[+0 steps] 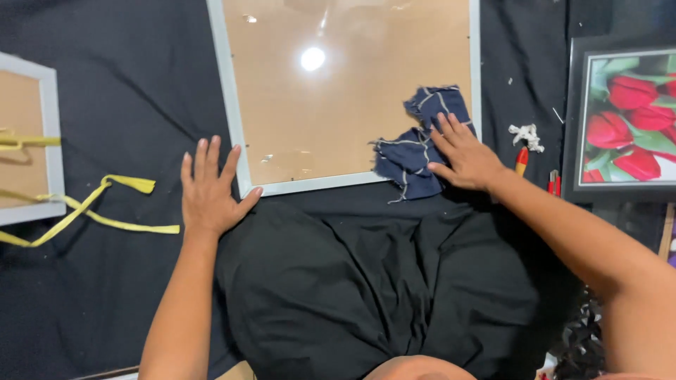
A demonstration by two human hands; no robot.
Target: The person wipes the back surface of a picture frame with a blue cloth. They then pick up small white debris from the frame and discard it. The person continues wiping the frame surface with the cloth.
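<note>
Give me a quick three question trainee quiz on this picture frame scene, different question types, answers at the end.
1. True or false: the right hand presses a dark blue cloth on the framed glass.
2. The left hand rests at the frame's: A) top edge B) lower left corner C) centre.
3. What colour is the ribbon left of the left hand?

Key: 1 true; 2 B; 3 yellow.

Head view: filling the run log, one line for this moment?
left hand flat on frame corner | right hand pressing blue cloth on glass
</note>
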